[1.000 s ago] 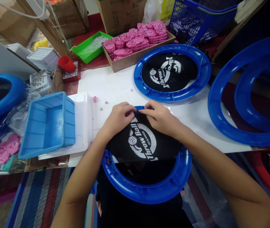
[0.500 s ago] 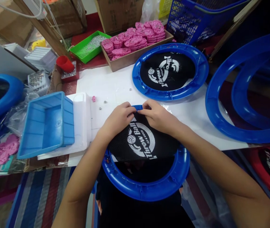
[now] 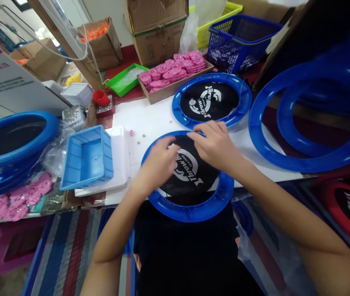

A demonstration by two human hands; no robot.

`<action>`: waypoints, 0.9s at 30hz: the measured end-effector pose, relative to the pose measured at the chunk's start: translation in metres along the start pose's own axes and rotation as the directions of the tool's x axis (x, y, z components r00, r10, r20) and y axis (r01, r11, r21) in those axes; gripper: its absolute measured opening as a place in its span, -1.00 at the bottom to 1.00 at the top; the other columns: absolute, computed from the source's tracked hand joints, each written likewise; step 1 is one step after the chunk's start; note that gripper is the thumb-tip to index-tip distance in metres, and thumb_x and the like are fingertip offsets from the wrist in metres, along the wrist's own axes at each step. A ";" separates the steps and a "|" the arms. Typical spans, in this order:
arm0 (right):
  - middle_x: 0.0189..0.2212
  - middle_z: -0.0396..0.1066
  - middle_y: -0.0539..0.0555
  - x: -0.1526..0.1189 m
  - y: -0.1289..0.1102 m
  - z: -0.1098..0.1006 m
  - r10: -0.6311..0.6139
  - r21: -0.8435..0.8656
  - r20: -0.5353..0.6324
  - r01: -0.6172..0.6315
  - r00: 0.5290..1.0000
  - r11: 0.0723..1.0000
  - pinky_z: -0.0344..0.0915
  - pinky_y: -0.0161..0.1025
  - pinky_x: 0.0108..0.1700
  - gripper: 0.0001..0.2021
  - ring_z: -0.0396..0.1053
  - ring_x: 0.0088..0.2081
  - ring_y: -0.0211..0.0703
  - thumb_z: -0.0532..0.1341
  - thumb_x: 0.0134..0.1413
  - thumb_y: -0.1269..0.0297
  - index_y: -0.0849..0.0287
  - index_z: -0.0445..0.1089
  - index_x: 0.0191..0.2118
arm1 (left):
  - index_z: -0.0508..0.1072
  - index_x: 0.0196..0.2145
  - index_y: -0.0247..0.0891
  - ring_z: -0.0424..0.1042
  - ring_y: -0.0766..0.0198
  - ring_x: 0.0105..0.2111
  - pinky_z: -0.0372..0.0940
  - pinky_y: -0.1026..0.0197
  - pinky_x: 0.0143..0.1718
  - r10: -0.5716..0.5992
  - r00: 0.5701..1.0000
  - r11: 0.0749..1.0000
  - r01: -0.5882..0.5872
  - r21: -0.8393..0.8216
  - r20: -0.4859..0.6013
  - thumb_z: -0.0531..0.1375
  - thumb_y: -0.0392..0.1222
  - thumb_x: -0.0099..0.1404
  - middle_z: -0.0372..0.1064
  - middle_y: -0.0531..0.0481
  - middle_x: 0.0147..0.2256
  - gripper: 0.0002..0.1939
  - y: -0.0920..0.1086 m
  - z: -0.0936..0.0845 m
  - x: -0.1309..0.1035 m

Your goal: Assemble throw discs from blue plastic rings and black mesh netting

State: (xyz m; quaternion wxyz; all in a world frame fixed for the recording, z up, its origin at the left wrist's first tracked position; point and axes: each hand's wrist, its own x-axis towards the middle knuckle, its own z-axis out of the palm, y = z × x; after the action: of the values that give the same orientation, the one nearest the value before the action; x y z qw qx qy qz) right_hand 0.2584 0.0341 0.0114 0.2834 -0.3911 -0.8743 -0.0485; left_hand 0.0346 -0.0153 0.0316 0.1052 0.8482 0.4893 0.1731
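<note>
A blue plastic ring [image 3: 190,213] lies at the table's near edge, with a black mesh disc [image 3: 193,187] printed "Throw Ball" in white across it. My left hand [image 3: 159,164], smeared by motion, hovers over the left side of the mesh with its fingers bent. At the ring's far edge, my right hand [image 3: 215,146] has its thumb and fingertips drawn together; what lies between them is hidden. Behind it sits a second blue ring [image 3: 245,98] with a similar black printed mesh in it.
Left stand a light blue bin [image 3: 87,158] on white foam and stacked blue hoops [image 3: 48,123]. A carton of pink pieces [image 3: 175,74], a green tray of small metal parts [image 3: 127,80] and a blue basket [image 3: 239,45] line the back. Bare blue rings [image 3: 304,162] lean right.
My hands have moved apart: the left has come off the ring's far edge toward the mesh's left side, while the right stays by that edge. The mesh lies flatter. The camera view has shifted.
</note>
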 end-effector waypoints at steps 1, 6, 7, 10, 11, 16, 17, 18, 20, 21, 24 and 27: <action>-0.11 0.53 0.20 -0.017 -0.011 -0.011 -0.017 0.022 0.066 0.015 0.998 1.000 0.20 0.04 -0.05 -0.73 0.38 -0.07 0.09 0.12 0.39 0.48 0.13 0.58 -0.09 | 0.52 0.03 -0.33 0.43 0.07 0.15 0.37 -0.01 0.25 0.053 0.994 0.998 -0.050 -0.033 0.098 0.08 -0.37 0.55 0.44 -0.26 0.12 -0.76 0.016 0.001 -0.013; -0.24 0.57 0.11 -0.096 -0.061 -0.029 0.044 0.044 0.283 -0.059 0.958 0.997 0.15 0.04 0.00 -0.81 0.44 -0.13 0.03 0.17 0.42 0.45 0.17 0.56 -0.15 | 0.49 0.07 -0.29 0.45 -0.08 0.05 0.45 -0.10 0.05 0.053 0.910 0.988 -0.107 0.108 0.411 0.30 -0.08 0.49 0.45 -0.23 0.04 -0.69 0.054 0.026 -0.046; -0.20 0.59 0.12 -0.105 -0.068 -0.027 0.084 0.044 0.265 -0.099 0.960 0.994 0.14 0.06 0.07 -0.81 0.46 -0.09 0.04 0.17 0.43 0.44 0.16 0.55 -0.13 | 0.46 0.11 -0.28 0.44 -0.10 0.07 0.44 -0.11 0.04 0.044 0.914 0.985 -0.106 0.133 0.403 0.32 -0.09 0.47 0.44 -0.24 0.07 -0.65 0.054 0.030 -0.047; -0.04 0.60 0.13 -0.119 -0.084 -0.013 0.207 0.107 0.143 -0.223 0.968 0.969 0.07 0.11 0.25 -0.84 0.49 0.05 0.04 0.19 0.45 0.40 0.12 0.55 -0.11 | 0.46 0.09 -0.24 0.43 -0.06 0.06 0.42 -0.05 0.01 0.062 0.932 0.980 -0.124 0.154 0.357 0.23 -0.21 0.52 0.44 -0.22 0.07 -0.77 0.050 0.033 -0.049; -0.01 0.60 0.13 -0.120 -0.088 -0.007 0.244 0.119 0.085 -0.253 0.966 0.960 0.06 0.13 0.28 -0.85 0.48 0.08 0.05 0.21 0.45 0.38 0.11 0.55 -0.11 | 0.47 0.05 -0.24 0.45 -0.03 0.03 0.42 -0.03 -0.01 0.069 0.937 0.982 -0.124 0.141 0.344 0.17 -0.26 0.55 0.45 -0.20 0.03 -0.83 0.048 0.032 -0.050; -0.01 0.62 0.22 -0.111 -0.103 0.015 0.326 -0.025 -0.274 -0.345 0.905 0.938 0.10 0.22 0.33 -0.88 0.48 0.11 0.17 0.27 0.40 0.38 0.14 0.56 -0.05 | 0.48 -0.02 -0.28 0.50 0.08 -0.06 0.42 0.05 0.02 -0.007 0.992 1.000 0.006 0.009 0.124 0.04 -0.34 0.60 0.51 -0.13 -0.10 -0.79 0.046 0.028 -0.063; -0.02 0.62 0.22 -0.108 -0.104 0.018 0.313 -0.036 -0.326 -0.343 0.892 0.939 0.11 0.22 0.33 -0.86 0.49 0.10 0.17 0.27 0.39 0.39 0.15 0.56 -0.03 | 0.47 0.02 -0.28 0.50 0.08 -0.05 0.42 0.04 0.03 -0.024 0.998 1.000 0.024 0.005 0.049 0.03 -0.34 0.61 0.51 -0.14 -0.09 -0.77 0.045 0.030 -0.065; -0.03 0.63 0.22 -0.106 -0.105 0.021 0.295 -0.027 -0.359 -0.326 0.885 0.945 0.12 0.22 0.34 -0.85 0.50 0.10 0.16 0.28 0.38 0.40 0.15 0.56 -0.01 | 0.47 0.05 -0.29 0.50 0.07 -0.05 0.42 0.03 0.03 -0.033 0.999 0.999 0.033 0.014 -0.022 0.02 -0.35 0.61 0.51 -0.16 -0.08 -0.75 0.044 0.034 -0.067; -0.03 0.62 0.21 -0.101 -0.104 0.026 0.256 0.035 -0.379 -0.263 0.889 0.964 0.14 0.21 0.35 -0.83 0.50 0.10 0.14 0.30 0.38 0.36 0.14 0.55 0.03 | 0.46 0.10 -0.29 0.49 0.05 -0.07 0.42 0.02 0.01 -0.026 0.990 0.998 0.033 0.049 -0.136 0.00 -0.36 0.60 0.52 -0.18 -0.08 -0.71 0.041 0.043 -0.070; -0.02 0.62 0.21 -0.099 -0.103 0.028 0.239 0.072 -0.373 -0.229 0.896 0.971 0.14 0.20 0.36 -0.81 0.50 0.11 0.13 0.32 0.37 0.33 0.12 0.55 0.05 | 0.46 0.12 -0.30 0.49 0.05 -0.08 0.42 0.01 -0.01 -0.016 0.984 0.998 0.027 0.063 -0.177 -0.01 -0.36 0.60 0.53 -0.19 -0.08 -0.70 0.038 0.048 -0.071; -0.07 0.63 0.14 -0.098 -0.100 0.032 0.219 0.162 -0.376 -0.168 0.901 0.972 0.17 0.17 0.35 -0.86 0.51 0.10 0.10 0.35 0.36 0.29 0.06 0.57 -0.01 | 0.44 0.17 -0.32 0.49 0.06 -0.09 0.41 0.03 -0.05 0.024 0.969 0.998 -0.009 0.060 -0.245 -0.04 -0.36 0.61 0.54 -0.20 -0.08 -0.65 0.033 0.060 -0.073; -0.21 0.64 0.06 -0.100 -0.098 0.034 0.235 0.213 -0.412 -0.157 0.881 0.964 0.22 0.12 0.30 -0.92 0.54 0.00 0.02 0.31 0.38 0.36 0.05 0.57 -0.14 | 0.43 0.19 -0.31 0.50 0.08 -0.10 0.41 0.05 -0.06 0.065 0.961 0.998 -0.061 0.025 -0.267 0.01 -0.28 0.63 0.54 -0.18 -0.09 -0.68 0.032 0.062 -0.076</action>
State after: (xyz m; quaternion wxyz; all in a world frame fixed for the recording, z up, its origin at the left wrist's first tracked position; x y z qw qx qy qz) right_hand 0.2261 -0.0888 -0.0571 0.5070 -0.4309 -0.7460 -0.0288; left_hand 0.0502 -0.0975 -0.0288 0.0256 0.8330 0.4733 0.2855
